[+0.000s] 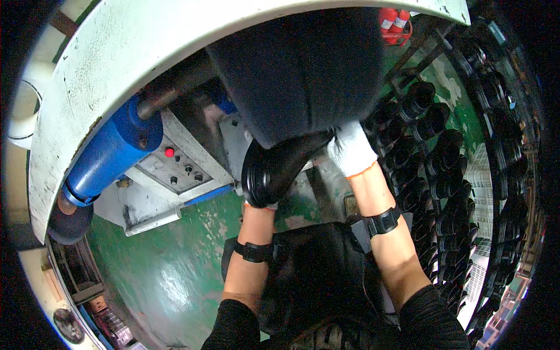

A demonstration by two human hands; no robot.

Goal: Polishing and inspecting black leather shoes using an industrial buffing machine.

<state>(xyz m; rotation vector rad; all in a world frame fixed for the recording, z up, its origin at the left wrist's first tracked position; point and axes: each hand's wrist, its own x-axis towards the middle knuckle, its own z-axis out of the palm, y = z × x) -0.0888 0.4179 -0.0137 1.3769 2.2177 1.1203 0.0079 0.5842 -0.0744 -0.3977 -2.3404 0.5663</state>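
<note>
A glossy black curved part (274,169), wide with a ribbed rim on the left and tapering to the right, is held up against a large dark wheel (303,70) with a fuzzy-looking surface. Beneath its wide end is my left hand (261,205); just the cuff and a bit of white glove show, the fingers hidden behind the part. In a white glove with an orange cuff, my right hand (353,149) grips the narrow end close to the wheel's lower edge, fingers closed. Black straps circle both forearms.
A white curved hood (134,44) arches over the wheel. On the left are a blue cylinder (116,151) and a control panel (181,166) with a red button. Racks of glossy black parts (446,151) line the right. Red extinguishers (394,23) stand far back.
</note>
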